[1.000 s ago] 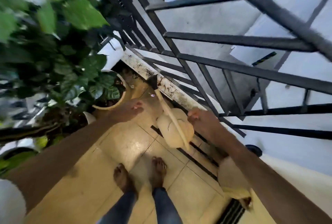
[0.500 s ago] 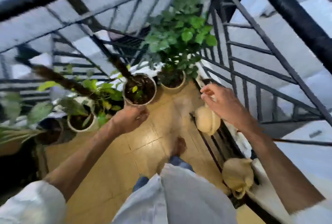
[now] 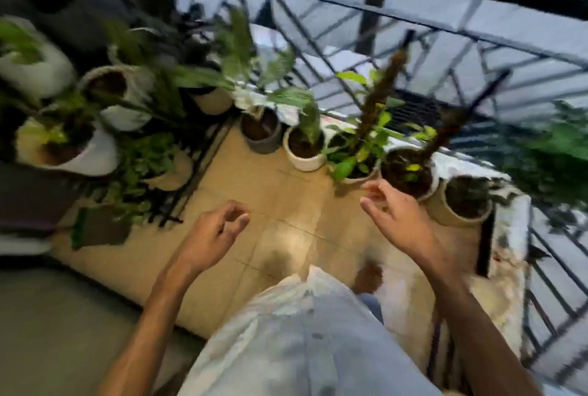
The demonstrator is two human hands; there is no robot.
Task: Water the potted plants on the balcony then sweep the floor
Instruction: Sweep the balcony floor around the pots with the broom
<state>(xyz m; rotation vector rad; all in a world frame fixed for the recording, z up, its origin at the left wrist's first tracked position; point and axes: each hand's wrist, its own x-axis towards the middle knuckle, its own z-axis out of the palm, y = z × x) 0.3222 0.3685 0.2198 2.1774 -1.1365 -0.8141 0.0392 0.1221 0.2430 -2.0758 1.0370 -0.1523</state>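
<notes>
Potted plants ran in a row along the railing from 12 to 2 o'clock of me. Grey pot (image 3: 261,138) with dark soil at 12, white pot (image 3: 304,154) just beside it with a striped leaf. Next, a leafy pot (image 3: 356,170) with a brown moss pole tilted up. Then a pot (image 3: 409,173) of dark soil, then a beige pot (image 3: 461,205) at 2. More pots on a black rack (image 3: 203,154) at 10. Tan tiled floor (image 3: 273,192) looked bare and a bit wet, blurred.
</notes>
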